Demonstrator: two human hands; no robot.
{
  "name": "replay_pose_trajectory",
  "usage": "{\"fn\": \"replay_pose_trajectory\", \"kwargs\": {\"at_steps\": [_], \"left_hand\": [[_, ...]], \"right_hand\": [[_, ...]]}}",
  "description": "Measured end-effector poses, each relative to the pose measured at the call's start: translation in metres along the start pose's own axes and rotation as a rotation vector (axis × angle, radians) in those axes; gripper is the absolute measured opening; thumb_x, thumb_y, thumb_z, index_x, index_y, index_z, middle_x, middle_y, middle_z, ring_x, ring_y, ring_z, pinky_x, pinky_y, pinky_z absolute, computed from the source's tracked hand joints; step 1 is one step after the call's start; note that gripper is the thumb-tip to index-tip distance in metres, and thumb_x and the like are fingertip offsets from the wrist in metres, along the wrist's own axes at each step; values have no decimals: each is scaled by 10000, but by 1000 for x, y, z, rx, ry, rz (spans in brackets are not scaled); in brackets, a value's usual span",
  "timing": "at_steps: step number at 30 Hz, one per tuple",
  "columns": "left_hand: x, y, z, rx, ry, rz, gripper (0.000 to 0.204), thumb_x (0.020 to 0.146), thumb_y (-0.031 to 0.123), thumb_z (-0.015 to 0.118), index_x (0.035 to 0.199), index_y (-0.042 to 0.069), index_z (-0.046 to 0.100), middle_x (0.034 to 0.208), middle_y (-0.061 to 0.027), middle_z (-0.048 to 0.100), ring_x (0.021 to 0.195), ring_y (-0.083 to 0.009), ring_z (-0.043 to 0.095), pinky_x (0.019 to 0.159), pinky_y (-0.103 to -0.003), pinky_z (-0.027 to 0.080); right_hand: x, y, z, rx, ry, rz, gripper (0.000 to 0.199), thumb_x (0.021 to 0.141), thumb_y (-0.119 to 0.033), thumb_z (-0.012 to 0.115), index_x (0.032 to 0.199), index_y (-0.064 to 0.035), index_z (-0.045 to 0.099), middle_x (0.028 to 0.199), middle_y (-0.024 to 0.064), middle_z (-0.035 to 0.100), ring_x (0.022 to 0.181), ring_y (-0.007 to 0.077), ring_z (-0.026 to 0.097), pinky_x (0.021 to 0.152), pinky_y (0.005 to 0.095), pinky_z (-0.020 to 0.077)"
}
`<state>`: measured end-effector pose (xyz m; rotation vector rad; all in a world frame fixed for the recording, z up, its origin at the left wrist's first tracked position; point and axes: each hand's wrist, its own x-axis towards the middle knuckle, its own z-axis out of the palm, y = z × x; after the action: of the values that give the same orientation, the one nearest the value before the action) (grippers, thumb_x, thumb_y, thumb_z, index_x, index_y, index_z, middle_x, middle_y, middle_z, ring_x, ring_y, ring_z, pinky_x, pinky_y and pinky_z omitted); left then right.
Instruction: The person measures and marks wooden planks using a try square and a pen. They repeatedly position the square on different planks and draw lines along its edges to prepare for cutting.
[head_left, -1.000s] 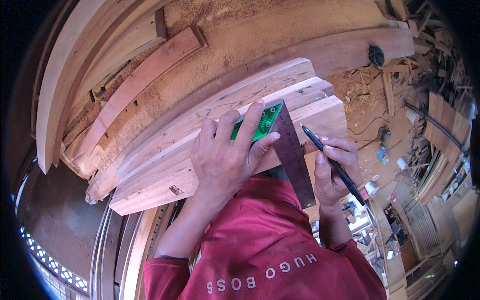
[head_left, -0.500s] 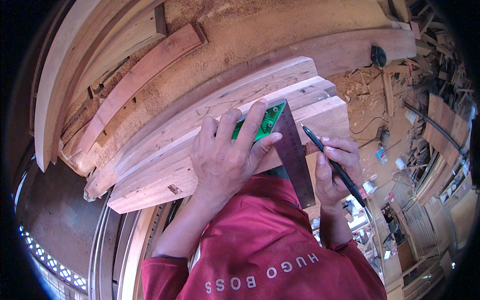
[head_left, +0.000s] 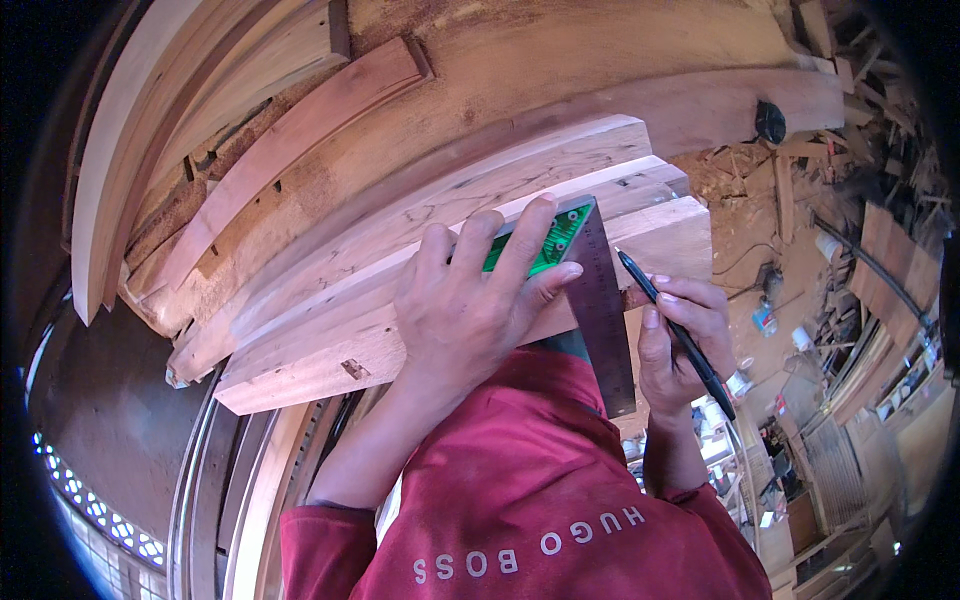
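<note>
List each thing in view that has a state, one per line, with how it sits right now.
Left hand: flat, pressing on the green-handled try square.
Green-handled try square: handle on the planks, steel blade hanging over their near edge.
Right hand: gripping the black pencil.
Black pencil: tilted, tip beside the blade.
Stacked pale wooden planks: lying flat.

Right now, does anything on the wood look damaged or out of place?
The front plank has a small dark notch in its near edge. Otherwise nothing stands out: the left hand presses the square flat, and the right hand holds a pen.
</note>
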<state>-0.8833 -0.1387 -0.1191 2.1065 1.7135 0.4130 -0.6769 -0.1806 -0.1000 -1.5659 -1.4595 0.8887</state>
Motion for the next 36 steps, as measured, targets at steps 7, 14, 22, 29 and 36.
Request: {"fn": "replay_pose_trajectory", "kwargs": {"at_steps": [7,14,22,29,36], "left_hand": [[-2,-1,1,20,-3,-5,514,844,564,654,1255,257,673,959,3,582,745,-183,547,563,-319,472],[-4,-2,1,13,13,5,508,840,543,674,1251,244,675,973,-3,587,754,-187,551,561,-324,475],[-1,2,-4,-38,-26,-18,568,804,499,746,1241,144,678,943,-53,619,796,-234,577,664,-360,491],[-1,2,-5,-40,-42,-25,568,804,487,751,1251,146,675,925,-50,621,793,-235,576,657,-356,487],[-1,2,-5,-39,-39,-24,564,816,495,740,1253,146,675,928,-51,624,782,-234,576,649,-355,482]], "right_hand": [[4,0,-2,-81,-33,-70,214,821,25,728,1014,-36,656,1037,159,711,893,240,687,767,313,557],[4,-2,1,-71,-20,-51,220,807,35,733,1004,-41,670,1016,146,718,882,243,691,753,314,553],[8,-5,-1,-97,-23,-51,215,791,36,748,984,-31,682,1005,148,722,877,250,692,748,323,551],[5,-3,-1,-70,-10,-19,213,788,39,747,981,-25,684,1002,153,722,871,252,692,742,323,551],[12,-7,0,-114,-28,-57,211,778,48,750,967,-24,692,987,150,727,855,251,701,739,324,555]]}}
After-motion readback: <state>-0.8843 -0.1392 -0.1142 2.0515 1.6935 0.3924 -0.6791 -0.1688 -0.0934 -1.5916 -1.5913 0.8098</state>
